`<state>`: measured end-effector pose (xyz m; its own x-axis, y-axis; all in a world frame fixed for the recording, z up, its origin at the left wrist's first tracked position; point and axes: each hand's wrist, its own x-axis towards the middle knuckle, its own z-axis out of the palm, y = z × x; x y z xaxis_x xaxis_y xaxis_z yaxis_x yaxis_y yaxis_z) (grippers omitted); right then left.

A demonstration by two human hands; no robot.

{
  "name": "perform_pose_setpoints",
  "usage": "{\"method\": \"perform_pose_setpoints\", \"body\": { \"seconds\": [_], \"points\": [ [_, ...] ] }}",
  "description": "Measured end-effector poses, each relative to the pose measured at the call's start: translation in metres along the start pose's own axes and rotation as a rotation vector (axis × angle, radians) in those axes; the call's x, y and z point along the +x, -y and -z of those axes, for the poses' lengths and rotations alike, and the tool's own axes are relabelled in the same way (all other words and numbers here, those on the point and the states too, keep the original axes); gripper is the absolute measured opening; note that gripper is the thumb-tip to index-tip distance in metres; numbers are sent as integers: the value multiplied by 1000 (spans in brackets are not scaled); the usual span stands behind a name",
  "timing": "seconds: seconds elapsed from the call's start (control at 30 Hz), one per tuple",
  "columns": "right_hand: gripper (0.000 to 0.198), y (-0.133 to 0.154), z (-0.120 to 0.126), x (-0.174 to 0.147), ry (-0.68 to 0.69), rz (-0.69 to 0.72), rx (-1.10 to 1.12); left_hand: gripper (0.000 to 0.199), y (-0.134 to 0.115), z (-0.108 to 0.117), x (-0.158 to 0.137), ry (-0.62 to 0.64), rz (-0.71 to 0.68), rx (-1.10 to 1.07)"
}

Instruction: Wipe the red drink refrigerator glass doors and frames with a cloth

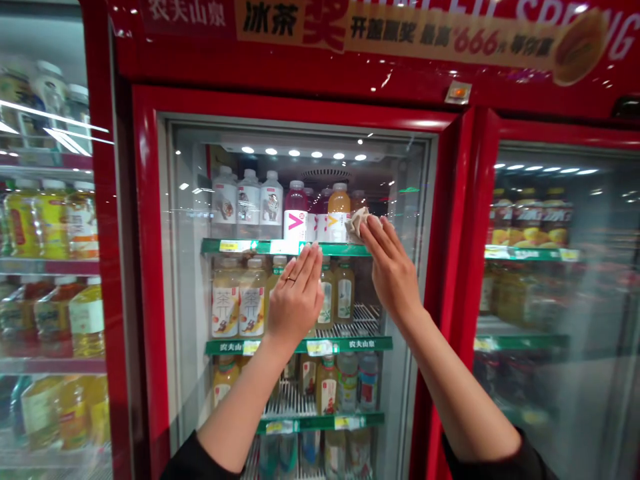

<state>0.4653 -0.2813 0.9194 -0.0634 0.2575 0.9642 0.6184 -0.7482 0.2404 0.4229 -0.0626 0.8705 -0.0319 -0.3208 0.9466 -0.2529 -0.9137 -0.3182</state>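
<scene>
Head view: right-hand fingers (379, 241) grip a cloth (357, 225) at the glass (400, 180) — left-hand fingers (303, 272) straight, empty (bracing, I judge).

- A red header panel (310, 72) spans the top, bearing a tan banner (410, 35) ("666" stands out in its lettering).
- A small orange indicator light (459, 93) glows below the banner.
- At left, another cooler (50, 365) holds rows of bottled drinks (53, 217), crossed by white light streaks (55, 117).
- At right, a red-framed cooler (565, 127) has green-edged shelves (530, 254).
- Round lights (294, 153) shine between both coolers.
</scene>
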Motion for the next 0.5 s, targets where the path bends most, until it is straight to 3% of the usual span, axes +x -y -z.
{"method": "perform_pose_setpoints", "body": {
  "seconds": [0.1,0.27,0.4,0.5],
  "points": [
    [91,8,-10,11,-39,-26,8,86,-1,0,0,-6,13,4],
    [90,19,-6,-2,71,118,45,85,-1,-2,0,-17,0,18],
    [90,-3,14,-22,151,152,30,87,1,-2,0,-31,4,10],
    [87,-20,19,-18,114,35,-12,88,-3,0,1,-13,17,-11]
  ]
}}
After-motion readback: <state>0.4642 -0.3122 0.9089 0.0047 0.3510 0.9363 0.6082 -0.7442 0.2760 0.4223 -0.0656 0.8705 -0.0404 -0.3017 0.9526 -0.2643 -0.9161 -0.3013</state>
